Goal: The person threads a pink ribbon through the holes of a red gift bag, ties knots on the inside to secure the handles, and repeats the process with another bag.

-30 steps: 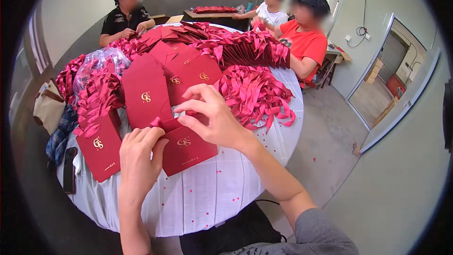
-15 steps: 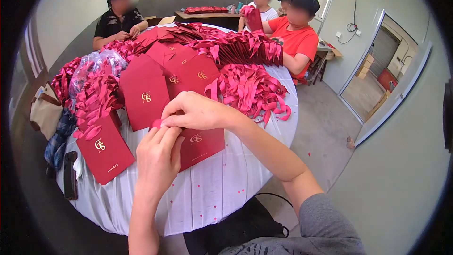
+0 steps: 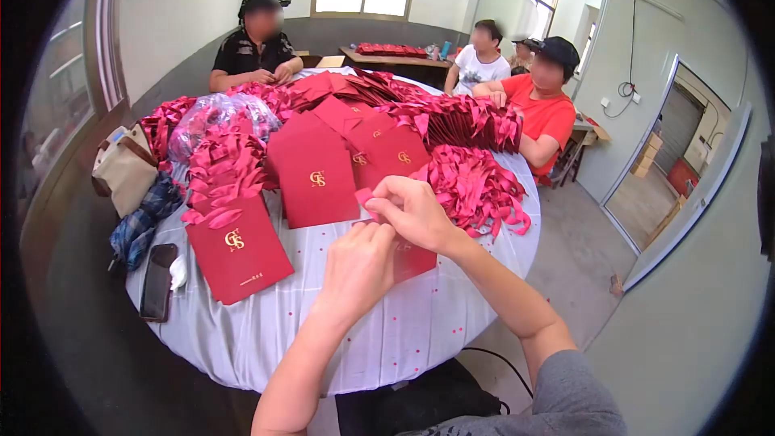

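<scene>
Both of my hands meet over the near part of the table. My right hand (image 3: 418,214) pinches a short red ribbon (image 3: 364,195), whose end pokes out past the fingertips. Just below it, my left hand (image 3: 358,270) has its fingers curled closed; the ribbon seems to run into them, though the grip itself is hidden. Behind and under the hands lies a dark red gift bag (image 3: 416,260) with gold lettering, partly covered by them. Farther left, a stack of matching red bags (image 3: 262,274) rests with ribbon handles at its top.
More red bags (image 3: 307,149) and a heap of loose ribbons (image 3: 476,186) cover the white-clothed table (image 3: 234,347). A phone (image 3: 157,282), folded umbrella (image 3: 145,222), beige bag (image 3: 125,165) and clear plastic (image 3: 218,121) lie on the left. Several people sit around the far side.
My view has swung left, so the scene sits farther right and lower. My right hand has shifted off the left hand's top to its right, and more ribbon shows. The red-shirted person's raised bag is lowered.
</scene>
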Motion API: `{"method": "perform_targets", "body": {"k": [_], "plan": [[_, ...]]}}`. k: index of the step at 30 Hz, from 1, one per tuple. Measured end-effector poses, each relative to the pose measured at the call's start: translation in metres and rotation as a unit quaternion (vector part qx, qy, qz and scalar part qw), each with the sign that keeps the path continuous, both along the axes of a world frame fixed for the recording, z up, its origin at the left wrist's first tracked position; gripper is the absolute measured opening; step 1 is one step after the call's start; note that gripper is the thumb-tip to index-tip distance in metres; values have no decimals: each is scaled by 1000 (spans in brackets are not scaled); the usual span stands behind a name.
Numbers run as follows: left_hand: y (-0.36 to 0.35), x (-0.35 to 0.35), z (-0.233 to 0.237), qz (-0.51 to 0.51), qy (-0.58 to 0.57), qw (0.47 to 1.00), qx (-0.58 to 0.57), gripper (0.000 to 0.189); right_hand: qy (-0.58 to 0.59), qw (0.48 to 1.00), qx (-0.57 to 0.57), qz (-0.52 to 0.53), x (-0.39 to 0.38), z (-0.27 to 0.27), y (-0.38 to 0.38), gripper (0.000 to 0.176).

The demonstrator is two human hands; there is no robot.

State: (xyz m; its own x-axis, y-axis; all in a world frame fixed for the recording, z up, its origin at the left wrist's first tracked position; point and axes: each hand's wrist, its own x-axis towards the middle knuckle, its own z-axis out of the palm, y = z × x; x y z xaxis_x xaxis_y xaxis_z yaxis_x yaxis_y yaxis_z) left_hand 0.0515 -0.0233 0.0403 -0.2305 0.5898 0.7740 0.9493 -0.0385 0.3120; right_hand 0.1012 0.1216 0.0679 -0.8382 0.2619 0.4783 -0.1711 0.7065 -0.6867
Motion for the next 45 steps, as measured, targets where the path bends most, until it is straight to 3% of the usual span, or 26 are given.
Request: {"method": "perform_targets", "body": {"k": [7, 10, 11, 13, 16, 19, 20, 22, 23, 25, 28, 29, 31, 33, 37, 41, 45], "plan": [[2, -3, -3, 8, 17, 1000, 2, 7, 18, 999, 32, -39, -1, -4, -2, 12], [1, -3, -3, 13, 4, 1000, -7, 10, -23, 998, -61, 6, -8, -3, 2, 11], [1, -3, -2, 9, -1, 1000, 3, 10, -53, 998, 26, 14, -13, 3, 8, 13], [1, -5, -2, 10, 6, 1000, 11, 10, -144, 980, 139, -4, -31, 36, 15, 23], [2, -5, -3, 9, 15, 1000, 20, 12, -55, 994, 95, 26, -81, 87, 12, 32], [3, -5, -4, 13, 9, 1000, 15, 11, -75, 979, 189, 23, -135, 149, -5, 49], [4, -6, -5, 15, 15, 999, 24, 11, -25, 958, 284, 32, -177, 155, 5, 53], [4, -5, -5, 14, 15, 999, 29, 11, -57, 945, 321, 15, -180, 172, -6, 63], [4, -5, -5, 18, 12, 999, 28, 11, -139, 956, 259, -10, -155, 190, -31, 67], [5, -5, -5, 25, 14, 999, 26, 11, -92, 938, 331, -56, -170, 184, -31, 67], [5, -6, -6, 21, 16, 999, 25, 12, -119, 948, 294, -29, -150, 158, -30, 65], [6, -6, -6, 21, 15, 999, 26, 12, -48, 927, 371, -30, -144, 137, -21, 68], [6, -5, -6, 28, 20, 999, 25, 12, -106, 936, 336, -6, -100, 122, -17, 69], [5, -5, -5, 32, 21, 999, 19, 12, -50, 944, 324, -35, -80, 88, 14, 67], [5, -3, -3, 35, 25, 999, 13, 13, -63, 995, 66, -51, -19, 50, 68, 47], [7, -3, -4, 34, 25, 999, 18, 12, -68, 986, -126, -87, 35, 8, 106, 41], [7, -3, -5, 42, 25, 999, 12, 12, -137, 981, -59, -124, 73, -48, 119, 31]]}}
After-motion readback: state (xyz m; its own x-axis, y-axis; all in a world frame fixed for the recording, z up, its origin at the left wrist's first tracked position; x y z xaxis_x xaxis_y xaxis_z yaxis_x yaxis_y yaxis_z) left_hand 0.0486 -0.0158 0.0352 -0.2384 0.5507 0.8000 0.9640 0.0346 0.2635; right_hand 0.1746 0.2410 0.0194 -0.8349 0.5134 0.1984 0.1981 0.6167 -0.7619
